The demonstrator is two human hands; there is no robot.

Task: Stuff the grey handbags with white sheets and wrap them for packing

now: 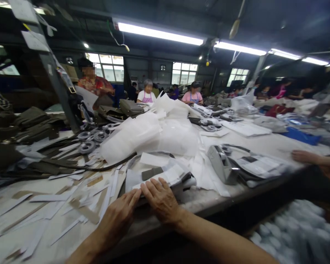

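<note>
My left hand (118, 217) and my right hand (161, 200) lie flat, side by side, near the front edge of a long worktable (209, 203). Their fingertips rest on a flat grey-and-white piece wrapped in white paper (165, 175). Both hands have fingers stretched out and grip nothing. A grey bag part with a metal fitting (221, 164) lies just to the right of them.
White tissue paper (151, 137) is heaped mid-table, with paper strips (57, 205) scattered at left and tape rolls (92, 141) behind. Another person's hand (305, 157) rests on the table's right end. Several workers sit at the far side. White bundles (297, 229) lie below right.
</note>
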